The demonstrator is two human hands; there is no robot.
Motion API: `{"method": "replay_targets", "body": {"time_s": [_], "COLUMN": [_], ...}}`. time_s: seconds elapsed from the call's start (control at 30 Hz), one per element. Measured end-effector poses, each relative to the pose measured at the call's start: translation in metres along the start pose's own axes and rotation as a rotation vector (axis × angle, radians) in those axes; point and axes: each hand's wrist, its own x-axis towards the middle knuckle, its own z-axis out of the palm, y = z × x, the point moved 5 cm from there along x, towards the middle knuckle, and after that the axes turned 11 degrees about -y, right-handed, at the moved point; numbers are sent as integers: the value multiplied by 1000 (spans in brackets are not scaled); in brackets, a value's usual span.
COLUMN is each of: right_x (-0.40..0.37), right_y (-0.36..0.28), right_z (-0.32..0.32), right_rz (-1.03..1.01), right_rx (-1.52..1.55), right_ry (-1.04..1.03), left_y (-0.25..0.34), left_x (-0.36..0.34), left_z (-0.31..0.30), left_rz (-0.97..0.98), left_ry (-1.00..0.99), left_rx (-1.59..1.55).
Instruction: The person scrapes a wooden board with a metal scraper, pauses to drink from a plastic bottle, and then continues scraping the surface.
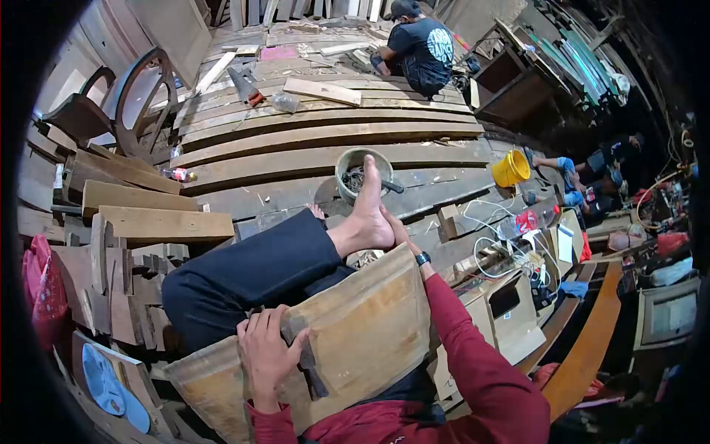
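Wood board (pixel 370 325): across leg (pixel 251 274); keep braced.
L hand (pixel 266 355): grip clenched on tool (pixel 310 370); steady it.
R hand (pixel 392 226): at foot (pixel 367 214); grip unclear.

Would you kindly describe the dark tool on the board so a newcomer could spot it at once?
Start from the wide, pale wooden board lying across the person's lap at the bottom of the view. Near its lower left edge, the left hand presses a short tool against the wood. It is the only dark, narrow thing on that pale face.
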Motion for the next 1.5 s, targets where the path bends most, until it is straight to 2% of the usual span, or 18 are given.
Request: {"method": "replay_targets", "body": {"time_s": [0.63, 0.67, 1.5], "right_x": [-15, -16, -48], "right_y": [7, 9, 8], "right_z": [13, 12, 8], "right_rz": [-43, -48, 4], "right_rx": [36, 74, -131], "right_ry": [9, 67, 85], "left_y": [1, 1, -1], "left_x": [1, 0, -2], "left_z": [0, 1, -1], "left_rz": [1, 5, 10], "left_ry": [-20, -17, 15], "left_rx": [-7, -10, -38]}}
